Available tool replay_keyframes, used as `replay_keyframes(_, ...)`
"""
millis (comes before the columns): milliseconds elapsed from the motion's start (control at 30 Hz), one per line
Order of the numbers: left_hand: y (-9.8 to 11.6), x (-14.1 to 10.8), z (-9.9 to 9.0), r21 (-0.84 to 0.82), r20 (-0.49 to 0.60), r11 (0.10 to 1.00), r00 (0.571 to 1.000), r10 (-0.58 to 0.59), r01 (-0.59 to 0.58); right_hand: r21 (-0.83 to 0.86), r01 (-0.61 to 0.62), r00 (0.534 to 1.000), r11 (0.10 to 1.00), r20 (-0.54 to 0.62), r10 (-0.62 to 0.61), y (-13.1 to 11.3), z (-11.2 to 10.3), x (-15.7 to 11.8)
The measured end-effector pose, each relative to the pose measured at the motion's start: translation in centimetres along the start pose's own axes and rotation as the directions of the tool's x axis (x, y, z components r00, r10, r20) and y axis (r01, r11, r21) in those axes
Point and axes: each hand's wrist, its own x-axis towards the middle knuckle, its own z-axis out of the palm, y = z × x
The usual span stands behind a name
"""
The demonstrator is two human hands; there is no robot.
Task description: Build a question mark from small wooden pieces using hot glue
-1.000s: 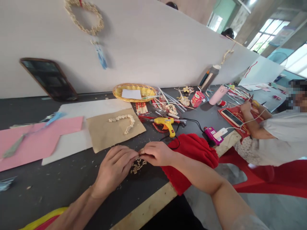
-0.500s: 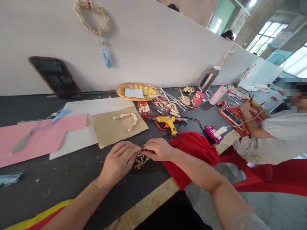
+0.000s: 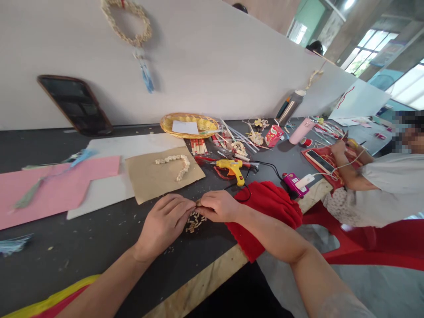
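My left hand [image 3: 168,215] and my right hand [image 3: 218,206] meet fingertip to fingertip above the dark tabletop. Both are closed in a pinch around something small and brownish, mostly hidden by the fingers. Just beneath them lies a loose pile of small pale cut pieces [image 3: 195,223]. Beyond my hands, a curved strand of cream-coloured pieces [image 3: 179,160] rests on a sheet of brown paper [image 3: 145,183]. A yellow glue gun [image 3: 232,168] lies past my right hand, its cord running to the right.
A red cloth [image 3: 265,216] lies by my right forearm, near a purple power socket [image 3: 294,184]. Behind stand a wicker basket [image 3: 165,125], a red drink carton [image 3: 273,135] and a pink bottle [image 3: 302,130]. A phone [image 3: 76,104] leans on the partition. Another person [image 3: 391,185] works at the right.
Hardly anything differs. Both hands stay pinched together in the same spot, and the view has shifted very slightly.
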Motion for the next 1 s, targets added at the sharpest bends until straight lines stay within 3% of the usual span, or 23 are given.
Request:
replay_keyframes(633,0.01,-0.08,0.27,-0.044,-0.004,0.999,1.0,-0.026,0.026,0.027,-0.003,1.0,1.0,-0.002,0.003,-0.21,-0.05,-0.06)
replay_keyframes(1000,0.77,-0.5,0.45,-0.068,0.03,0.988,0.99,-0.135,0.137,0.171,0.024,0.993,0.985,-0.115,-0.004,-0.96,-0.55,-0.59)
